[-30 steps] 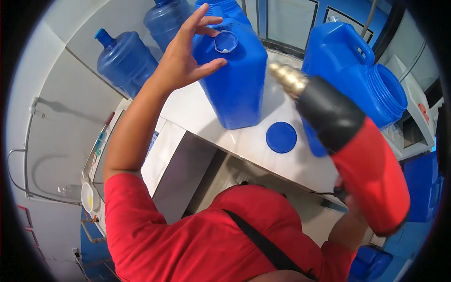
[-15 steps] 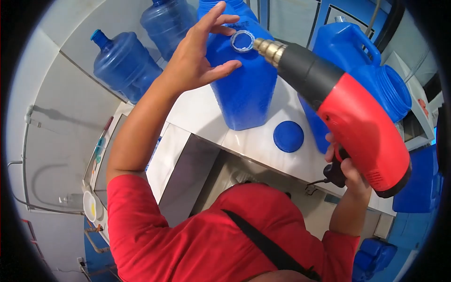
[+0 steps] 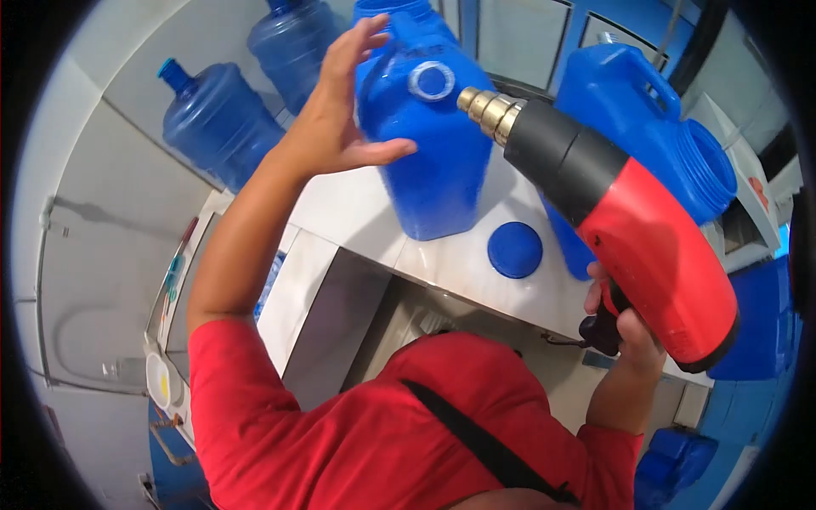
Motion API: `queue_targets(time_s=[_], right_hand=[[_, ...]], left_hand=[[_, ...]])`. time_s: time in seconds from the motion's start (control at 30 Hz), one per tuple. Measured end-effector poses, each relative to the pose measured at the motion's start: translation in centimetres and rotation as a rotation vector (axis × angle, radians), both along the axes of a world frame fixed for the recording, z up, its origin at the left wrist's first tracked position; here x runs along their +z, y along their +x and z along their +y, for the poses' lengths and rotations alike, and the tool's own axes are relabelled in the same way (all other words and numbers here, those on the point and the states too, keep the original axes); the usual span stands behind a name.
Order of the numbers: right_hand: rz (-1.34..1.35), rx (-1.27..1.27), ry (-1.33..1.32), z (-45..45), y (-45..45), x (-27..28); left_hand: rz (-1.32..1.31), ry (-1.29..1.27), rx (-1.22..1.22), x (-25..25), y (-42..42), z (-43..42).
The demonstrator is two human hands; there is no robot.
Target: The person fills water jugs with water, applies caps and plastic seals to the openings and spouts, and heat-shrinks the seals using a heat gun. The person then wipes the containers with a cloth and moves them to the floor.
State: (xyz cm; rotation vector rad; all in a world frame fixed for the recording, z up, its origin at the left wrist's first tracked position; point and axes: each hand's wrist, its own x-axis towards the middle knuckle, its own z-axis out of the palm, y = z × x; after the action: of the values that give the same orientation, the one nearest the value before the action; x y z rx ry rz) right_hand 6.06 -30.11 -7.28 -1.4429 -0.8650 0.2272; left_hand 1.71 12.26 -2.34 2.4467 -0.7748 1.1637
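Observation:
A red and black heat gun [image 3: 659, 246] is gripped by its handle in my right hand [image 3: 625, 327]. Its metal nozzle points up and left, close to a small round blue cap [image 3: 433, 82] ringed in white. That cap sits on top of a tall blue plastic jug [image 3: 435, 170] standing on the counter. My left hand [image 3: 344, 119] is raised at the jug's left side, fingers and thumb spread, holding nothing; I cannot tell whether it touches the jug. A wide blue lid [image 3: 515, 250] lies flat on the counter to the jug's right.
Another blue jug [image 3: 612, 93] with a handle and a wide threaded mouth stands at the right. Clear blue water bottles [image 3: 223, 119] are at the back left. The white counter [image 3: 340, 208] has its front edge before my body. A white dish [image 3: 160, 380] sits far left.
My left hand has drawn back to the left from the white-ringed cap. The heat gun's nozzle has dipped slightly lower, and the whole view has shifted a little.

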Motion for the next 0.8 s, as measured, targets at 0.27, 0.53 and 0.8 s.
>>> queue_targets(time_s=[0.27, 0.53, 0.8], right_hand=[[-0.161, -0.309, 0.462, -13.9, 0.8, 3.3], [0.015, -0.776, 0.151, -22.9, 16.9, 10.4], [-0.484, -0.97, -0.866, -26.9, 36.6, 11.0]], left_hand=[[0.155, -0.126, 0.268, 0.3, -0.3, 2.8], [0.074, 0.485, 0.494, 4.6, 6.0, 0.0], [0.333, 0.69, 0.548, 7.1, 6.3, -0.3]])
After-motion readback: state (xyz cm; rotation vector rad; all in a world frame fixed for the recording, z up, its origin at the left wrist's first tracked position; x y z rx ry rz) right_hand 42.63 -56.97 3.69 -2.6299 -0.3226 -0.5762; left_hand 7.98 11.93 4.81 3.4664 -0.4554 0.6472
